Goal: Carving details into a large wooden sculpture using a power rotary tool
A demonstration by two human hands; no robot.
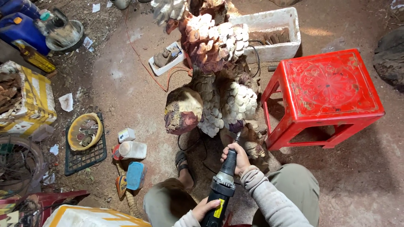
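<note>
- gripping a black rotary power tool (222, 185) with both hands, the person sits low on the dirt floor (126, 92), knees in grey-green trousers at the bottom edge.
- the right hand (238, 157) is wrapped closed around the tool's slim neck, close behind the tip.
- the left hand (205, 208) is closed around the thick rear body, near a yellow label.
- the tool's tip touches the lower edge of a wooden bird carving (214, 88) with scaled feathers, which stands on the floor just in front of the knees.
- a sandalled foot (184, 166) rests beside the base of the carving.
- a red plastic stool (326, 90) stands just right of the carving.
- a white foam box (273, 33) lies behind the carving, toward the top edge.
- a yellow bowl (85, 131) sits on a black crate tray, well to the left.
- a white plastic jar (132, 150) and a blue box (136, 175) lie between the bowl and the left knee.
</note>
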